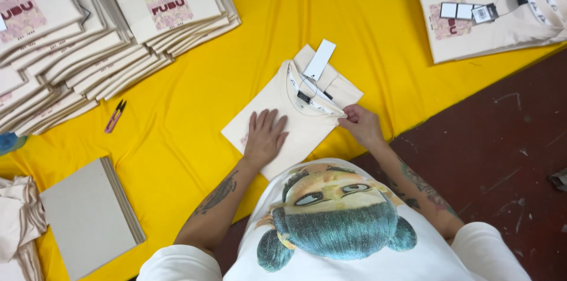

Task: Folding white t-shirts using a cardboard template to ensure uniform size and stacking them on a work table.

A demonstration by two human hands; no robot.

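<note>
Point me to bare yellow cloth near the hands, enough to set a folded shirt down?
Free: the yellow cloth between the snips, the grey boards and the folded shirt under the left hand. Also free: the strip between that shirt and the tagged shirt top right. Crowded: the shirt stacks top left. The right hand sits at the cloth's edge.
</note>
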